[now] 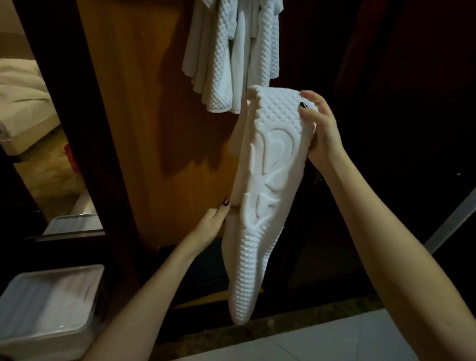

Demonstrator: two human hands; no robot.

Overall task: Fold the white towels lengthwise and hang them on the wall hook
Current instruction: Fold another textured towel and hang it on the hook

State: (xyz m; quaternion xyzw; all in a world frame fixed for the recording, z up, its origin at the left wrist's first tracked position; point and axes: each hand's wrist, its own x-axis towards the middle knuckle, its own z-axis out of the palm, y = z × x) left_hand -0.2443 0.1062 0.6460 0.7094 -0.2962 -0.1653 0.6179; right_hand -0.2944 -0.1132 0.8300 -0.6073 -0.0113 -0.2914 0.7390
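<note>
A white textured towel (260,198) hangs folded lengthwise in front of me, tapering down to a narrow tip. My right hand (321,129) grips its upper right edge, fingers curled over the top. My left hand (215,220) pinches the towel's left edge about halfway down, thumb in front. Several white waffle-pattern towels (232,50) hang bunched against the orange-brown wooden door (141,106), just above and left of the held towel. The hook itself is out of view at the top.
A clear plastic bin (42,305) with white towels inside sits on the floor at the lower left. A mirror (22,108) at the left reflects a bed. Dark wooden panels stand at the right, white floor tiles (333,348) below.
</note>
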